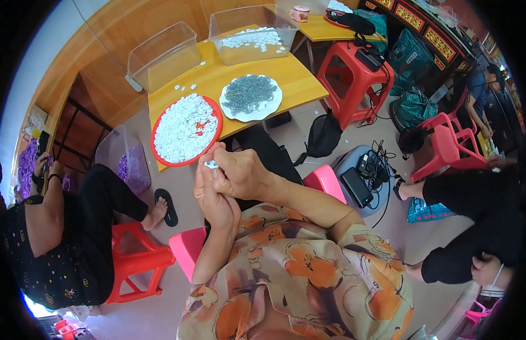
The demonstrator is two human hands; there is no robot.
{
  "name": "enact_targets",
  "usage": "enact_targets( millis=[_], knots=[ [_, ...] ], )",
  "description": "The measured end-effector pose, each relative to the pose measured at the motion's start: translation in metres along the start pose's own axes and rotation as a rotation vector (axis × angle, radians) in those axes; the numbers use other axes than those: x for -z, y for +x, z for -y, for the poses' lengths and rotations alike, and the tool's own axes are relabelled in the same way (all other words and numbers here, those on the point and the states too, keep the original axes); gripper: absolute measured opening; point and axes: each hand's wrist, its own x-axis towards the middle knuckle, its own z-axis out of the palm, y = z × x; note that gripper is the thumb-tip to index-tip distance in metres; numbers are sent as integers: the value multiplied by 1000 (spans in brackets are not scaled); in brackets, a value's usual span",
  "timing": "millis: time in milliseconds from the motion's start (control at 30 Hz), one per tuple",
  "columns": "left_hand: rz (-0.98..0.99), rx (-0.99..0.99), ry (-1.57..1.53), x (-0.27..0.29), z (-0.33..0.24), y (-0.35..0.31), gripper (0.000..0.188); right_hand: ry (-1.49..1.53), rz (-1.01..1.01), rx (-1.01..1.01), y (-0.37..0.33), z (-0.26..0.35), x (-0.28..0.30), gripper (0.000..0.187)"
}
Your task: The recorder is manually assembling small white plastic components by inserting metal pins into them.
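Observation:
My two hands are pressed together above my lap, close to the table's near edge. My left hand (213, 199) is closed, its fingers pinching a small white piece (211, 164) with a shiny spot on it. Curled over the same piece from the right is my right hand (246, 173), with its thumb against it. Just beyond them lies a round red tray (218, 129) heaped with small white pieces (183, 133). To its right, a white scalloped plate (257, 115) holds a pile of thin dark grey bits (248, 92), too small to name.
Two clear plastic bins (163, 56) stand along the back of the yellow table (302, 79), one with white pieces. A red stool (353, 79) and a black bag (322, 136) are at the right. One person (47, 238) sits at the left; others are at the right.

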Motion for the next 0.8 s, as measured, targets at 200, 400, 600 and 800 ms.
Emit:
enact_targets(
  millis=[200,400,600,800],
  knots=[
    [-43,68,-123,9,10,12,36,-23,32,-60,-2,-9,-11,18],
    [49,0,-167,6,7,16,38,-4,36,-26,-1,-7,-5,19],
    [71,18,-10,6,6,14,39,-240,52,135,-6,-9,-5,28],
    [124,10,-13,11,1,11,39,-65,-81,7,-5,2,-12,21]
  ],
)
